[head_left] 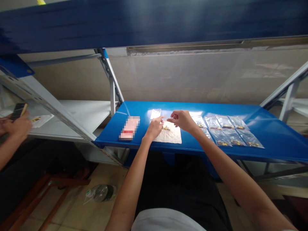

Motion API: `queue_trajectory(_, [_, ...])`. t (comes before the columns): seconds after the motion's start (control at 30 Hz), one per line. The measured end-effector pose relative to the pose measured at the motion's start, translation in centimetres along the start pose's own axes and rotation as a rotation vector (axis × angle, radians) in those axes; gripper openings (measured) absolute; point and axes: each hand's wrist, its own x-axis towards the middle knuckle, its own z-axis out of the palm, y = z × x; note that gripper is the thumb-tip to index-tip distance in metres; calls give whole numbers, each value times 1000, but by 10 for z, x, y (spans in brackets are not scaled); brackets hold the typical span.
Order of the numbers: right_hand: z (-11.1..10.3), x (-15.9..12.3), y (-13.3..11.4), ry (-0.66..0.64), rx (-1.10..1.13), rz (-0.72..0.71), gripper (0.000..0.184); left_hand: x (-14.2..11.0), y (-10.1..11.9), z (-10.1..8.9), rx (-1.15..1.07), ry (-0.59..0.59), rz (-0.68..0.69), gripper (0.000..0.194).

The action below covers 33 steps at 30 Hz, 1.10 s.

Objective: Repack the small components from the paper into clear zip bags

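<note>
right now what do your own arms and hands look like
The left forearm and right forearm are bare, and the left hand and right hand have no gloves. A white top shows nearest the camera, with dark trousers beyond.

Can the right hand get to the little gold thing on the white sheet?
Probably yes. The right hand is just beside the small gold thing on the white sheet, and nothing seems to block it. The left hand is on the other side.
</note>
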Motion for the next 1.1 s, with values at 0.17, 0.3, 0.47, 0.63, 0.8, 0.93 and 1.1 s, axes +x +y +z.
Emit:
queue_trajectory(0.17, [2,-1,7,52,10,-11,21,4,4,-2,-15,-6,8,38])
queue_trajectory(0.3, [2,2,10,110,-23,-43,20,6,7,-1,-38,-16,8,41])
queue_trajectory(0.47, [-8,0,15,178,32,-25,22,3,10,-1,-89,73,1,35])
queue_trajectory(0.63, [-6,-15,29,424,332,111,21,-6,23,0,-227,237,-161,35])
queue_trajectory(0.8, [23,-33,31,487,844,228,38,-5,39,14,-660,137,-307,49])
queue_trajectory(0.93, [39,-39,27,423,994,308,52,10,37,21,-796,226,-351,44])
queue_trajectory(1.1, [39,-23,43,377,937,333,51,43,21,5,-756,164,-257,40])
